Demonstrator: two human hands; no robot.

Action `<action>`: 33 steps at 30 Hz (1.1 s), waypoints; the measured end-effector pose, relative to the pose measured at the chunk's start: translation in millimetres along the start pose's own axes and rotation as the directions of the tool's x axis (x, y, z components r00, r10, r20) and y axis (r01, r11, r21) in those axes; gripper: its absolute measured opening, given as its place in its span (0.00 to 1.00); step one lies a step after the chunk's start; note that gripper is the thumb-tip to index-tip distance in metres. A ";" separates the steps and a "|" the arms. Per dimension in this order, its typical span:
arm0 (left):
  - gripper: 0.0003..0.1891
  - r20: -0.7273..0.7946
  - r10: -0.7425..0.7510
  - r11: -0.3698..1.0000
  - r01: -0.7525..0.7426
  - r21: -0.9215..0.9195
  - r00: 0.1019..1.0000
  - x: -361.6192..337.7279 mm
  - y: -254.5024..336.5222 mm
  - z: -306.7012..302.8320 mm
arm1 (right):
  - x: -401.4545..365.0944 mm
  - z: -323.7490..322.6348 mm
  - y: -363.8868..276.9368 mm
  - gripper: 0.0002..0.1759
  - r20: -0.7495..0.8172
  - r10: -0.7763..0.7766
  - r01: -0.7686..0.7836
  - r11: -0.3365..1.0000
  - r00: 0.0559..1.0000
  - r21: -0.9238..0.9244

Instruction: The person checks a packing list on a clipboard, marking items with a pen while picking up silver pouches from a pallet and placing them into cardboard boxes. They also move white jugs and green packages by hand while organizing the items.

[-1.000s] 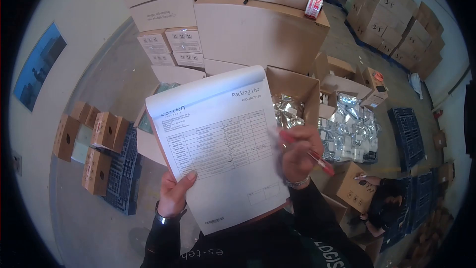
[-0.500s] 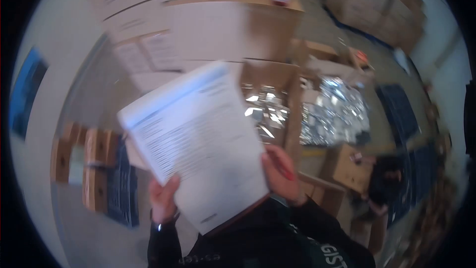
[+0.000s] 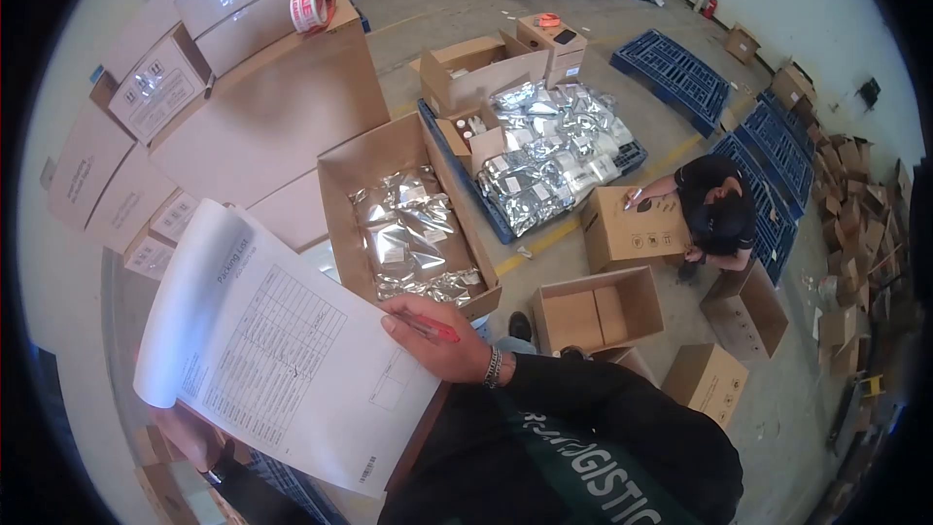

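Note:
Printed packing list sheets [image 3: 282, 350], the top ones curled over at the left, rest on a brown board in front of me. My left hand [image 3: 190, 436] supports the board from beneath at its lower left, its fingers hidden under the sheets. A red pen [image 3: 429, 327] is held in my right hand [image 3: 437, 338], which lies at the right edge of the paper. Just beyond the papers stands an open carton [image 3: 342, 224] with silvery foil packs [image 3: 413, 228] inside.
More foil packs [image 3: 554, 146] cover a pallet beyond the carton. A co-worker [image 3: 717, 209] bends over a closed box [image 3: 622, 230] at the right. Open empty boxes [image 3: 598, 311] stand nearer. Stacked cartons [image 3: 272, 107] with a tape roll [image 3: 311, 10] rise at the left.
The view has swung to the right and sharpened. In it, the papers and my left hand are farther left and the top sheets are curled over. My right hand has shifted left over the paper's edge.

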State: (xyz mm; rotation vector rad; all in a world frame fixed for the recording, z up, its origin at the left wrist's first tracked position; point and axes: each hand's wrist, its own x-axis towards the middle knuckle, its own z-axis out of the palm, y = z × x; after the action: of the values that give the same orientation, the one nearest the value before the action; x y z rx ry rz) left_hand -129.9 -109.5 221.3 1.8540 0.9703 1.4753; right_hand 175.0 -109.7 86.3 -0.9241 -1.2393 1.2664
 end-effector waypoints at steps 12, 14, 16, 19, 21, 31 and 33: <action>0.30 -0.316 -0.227 0.968 0.178 -0.176 0.921 33.2 -34.3 -39.2 | -4.4 -1.9 0.5 0.14 -0.039 -0.062 0.058 0.993 0.997 -0.102; 0.31 -0.360 -0.303 0.949 0.243 -0.203 0.882 33.5 -26.1 -57.8 | -4.5 -1.5 2.0 0.14 -0.044 -0.072 0.066 0.991 0.996 -0.118; 0.33 -0.356 -0.203 0.974 0.224 0.019 0.912 26.9 -12.2 -58.8 | -4.4 -1.3 1.5 0.14 -0.047 -0.072 0.066 0.992 0.996 -0.108; 0.34 -0.014 -0.123 0.918 0.119 0.379 0.992 -10.6 0.5 -72.8 | -3.6 -1.4 18.5 0.14 -0.018 0.024 -0.025 0.997 1.000 -0.076; 0.37 0.514 -0.219 0.844 -0.103 0.526 0.829 -3.0 32.9 -35.8 | -0.7 2.4 31.6 0.14 -0.078 -0.030 0.026 0.999 0.997 -0.046; 0.30 -0.095 -0.050 0.972 0.027 -0.233 0.994 -58.3 -5.3 11.6 | -1.1 -4.2 54.3 0.18 -0.019 -0.063 0.063 0.997 0.998 0.039; 0.22 -0.302 -0.186 0.980 0.199 0.012 0.935 -74.9 -22.6 -14.6 | 1.7 -0.9 59.9 0.19 0.000 -0.062 0.062 0.998 0.998 -0.013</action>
State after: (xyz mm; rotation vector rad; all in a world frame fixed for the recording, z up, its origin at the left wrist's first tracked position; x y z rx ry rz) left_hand -157.9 -158.1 164.8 1.5370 1.2966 1.6524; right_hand 165.5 -100.1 27.9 -0.8881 -1.2680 1.2109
